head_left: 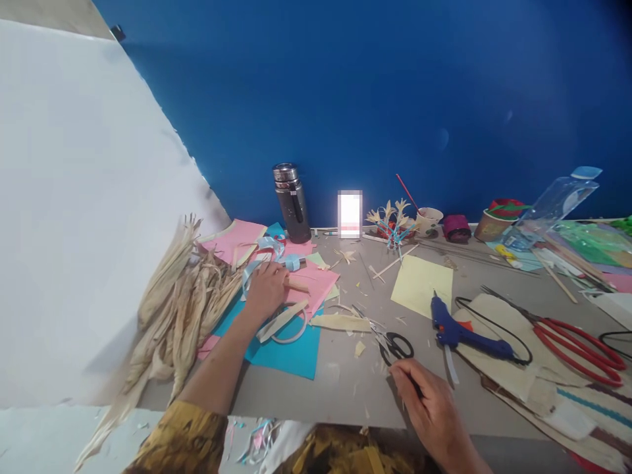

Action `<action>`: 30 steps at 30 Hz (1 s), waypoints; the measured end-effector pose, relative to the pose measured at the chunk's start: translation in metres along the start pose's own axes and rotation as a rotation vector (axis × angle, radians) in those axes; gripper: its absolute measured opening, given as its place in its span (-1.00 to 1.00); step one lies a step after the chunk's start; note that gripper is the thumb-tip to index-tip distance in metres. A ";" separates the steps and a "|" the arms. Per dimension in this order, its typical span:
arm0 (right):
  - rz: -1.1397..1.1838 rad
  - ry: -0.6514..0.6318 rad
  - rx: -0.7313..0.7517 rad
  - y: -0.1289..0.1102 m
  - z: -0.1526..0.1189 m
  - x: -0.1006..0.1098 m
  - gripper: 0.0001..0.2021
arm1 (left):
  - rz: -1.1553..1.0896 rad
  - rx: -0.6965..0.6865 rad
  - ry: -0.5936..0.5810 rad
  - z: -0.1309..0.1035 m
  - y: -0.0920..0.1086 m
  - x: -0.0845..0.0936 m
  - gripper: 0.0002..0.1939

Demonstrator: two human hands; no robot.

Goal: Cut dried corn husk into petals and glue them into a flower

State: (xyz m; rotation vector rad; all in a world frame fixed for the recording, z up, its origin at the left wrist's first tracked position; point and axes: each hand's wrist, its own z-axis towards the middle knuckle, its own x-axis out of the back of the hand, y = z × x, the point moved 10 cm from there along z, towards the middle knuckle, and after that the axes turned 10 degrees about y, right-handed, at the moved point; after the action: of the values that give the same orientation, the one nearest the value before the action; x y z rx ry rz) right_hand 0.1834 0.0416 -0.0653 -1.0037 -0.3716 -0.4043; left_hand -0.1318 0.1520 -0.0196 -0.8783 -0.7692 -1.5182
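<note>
My left hand (268,288) rests on the pile of coloured paper, fingers loosely spread beside a light blue ribbon (295,263) and a short tan strip (298,286). Just in front of it lie a pale corn husk strip (282,320) and a whitish ring (305,329), on a blue sheet (296,362). Near the table's front edge, my right hand (428,403) is closed in a pinch; whatever lies between the fingertips is too small to make out. Black-handled scissors (396,347) lie just beyond these fingertips, beside another husk piece (342,322).
Dried corn husks (182,316) are heaped at left. A dark flask (292,207) stands at the back near a husk flower bunch (394,222). At right lie a blue glue gun (467,336), red-handled scissors (575,349) and a tilted plastic bottle (557,204).
</note>
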 end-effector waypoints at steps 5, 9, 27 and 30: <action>0.000 0.005 0.022 -0.006 0.004 0.003 -0.72 | -0.004 0.078 0.017 0.001 -0.010 0.011 -0.82; -0.008 0.011 0.026 -0.007 0.005 0.004 -0.72 | -0.068 0.091 0.006 0.005 -0.009 0.017 -0.76; 0.020 0.010 -0.108 0.001 0.008 0.007 -0.70 | -0.282 -0.342 -0.263 -0.037 0.144 0.010 -0.88; 0.026 0.023 -0.103 0.002 0.008 0.007 -0.70 | -0.189 -0.346 -0.240 -0.042 0.141 0.002 -0.85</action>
State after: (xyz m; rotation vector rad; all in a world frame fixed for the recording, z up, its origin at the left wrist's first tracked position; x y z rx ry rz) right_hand 0.1892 0.0485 -0.0592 -1.1021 -0.3198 -0.4147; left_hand 0.0039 0.0983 -0.0399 -1.2930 -0.7917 -1.7659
